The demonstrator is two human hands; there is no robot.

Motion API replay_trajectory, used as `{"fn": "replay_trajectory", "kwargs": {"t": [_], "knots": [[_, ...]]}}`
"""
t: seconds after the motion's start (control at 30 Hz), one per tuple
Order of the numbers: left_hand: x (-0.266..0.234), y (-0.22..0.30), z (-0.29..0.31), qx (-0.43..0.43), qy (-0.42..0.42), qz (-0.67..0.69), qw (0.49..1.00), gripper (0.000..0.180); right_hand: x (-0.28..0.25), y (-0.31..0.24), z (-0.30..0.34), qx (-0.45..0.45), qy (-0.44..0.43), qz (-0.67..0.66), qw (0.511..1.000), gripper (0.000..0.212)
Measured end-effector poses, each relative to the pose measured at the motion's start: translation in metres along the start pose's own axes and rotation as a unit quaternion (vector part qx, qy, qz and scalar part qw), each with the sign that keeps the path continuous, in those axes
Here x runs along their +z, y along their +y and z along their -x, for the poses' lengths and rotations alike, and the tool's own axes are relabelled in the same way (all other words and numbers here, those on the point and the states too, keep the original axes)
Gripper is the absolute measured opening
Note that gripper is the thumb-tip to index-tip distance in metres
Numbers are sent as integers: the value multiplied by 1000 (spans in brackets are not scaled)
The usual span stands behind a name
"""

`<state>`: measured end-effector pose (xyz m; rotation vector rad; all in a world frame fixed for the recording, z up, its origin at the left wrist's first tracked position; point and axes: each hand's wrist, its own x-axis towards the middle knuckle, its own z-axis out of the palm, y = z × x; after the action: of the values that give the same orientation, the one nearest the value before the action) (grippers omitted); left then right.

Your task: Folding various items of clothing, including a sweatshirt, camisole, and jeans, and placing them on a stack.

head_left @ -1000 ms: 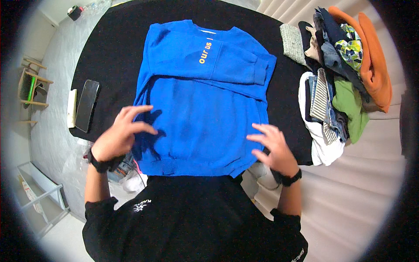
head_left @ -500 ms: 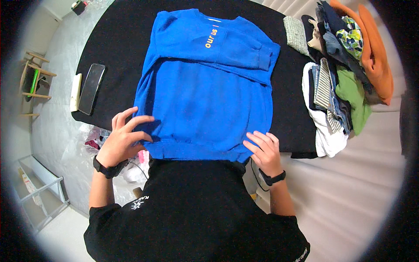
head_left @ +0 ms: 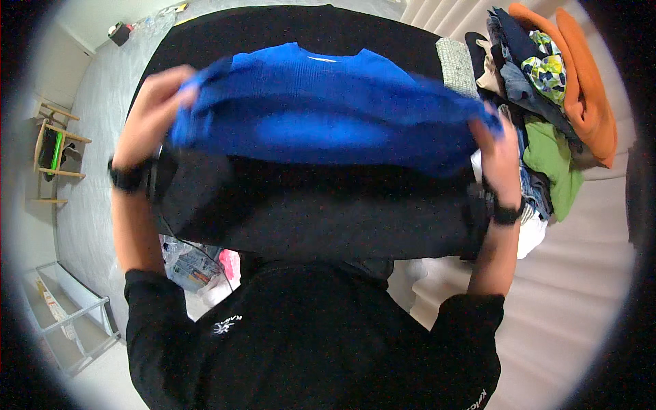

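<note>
I see L hand (head_left: 156, 113) clenched on blue sweatshirt (head_left: 314, 106), upper L of frame, & R hand (head_left: 500, 160) clenched on its other end, upper R. Sweatshirt's upper ctr, near edge held up btwn both hands, blurred, over black tablecloth (head_left: 321, 212). Clothes pile (head_left: 525, 89) I've got upper R, nr R hand.

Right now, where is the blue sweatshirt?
In the head view, the blue sweatshirt is at upper centre, over the black tabletop, held between the left hand and the right hand.
</note>
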<state>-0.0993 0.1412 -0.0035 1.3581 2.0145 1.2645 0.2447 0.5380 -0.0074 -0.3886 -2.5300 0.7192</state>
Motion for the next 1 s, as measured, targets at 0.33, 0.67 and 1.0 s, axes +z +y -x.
{"fn": "replay_trajectory", "kwargs": {"t": [0.33,0.67,1.0], "knots": [[14,-132,-105,-277,82,-70,955,78,91,88,-73,217,-71,116,967,64],[29,-145,-113,-285,28,-111,952,78,121,75,-57,160,-66,-105,979,79],[17,-50,-52,-123,200,193,953,36,49,19,-35,147,-23,-364,919,53]]}}
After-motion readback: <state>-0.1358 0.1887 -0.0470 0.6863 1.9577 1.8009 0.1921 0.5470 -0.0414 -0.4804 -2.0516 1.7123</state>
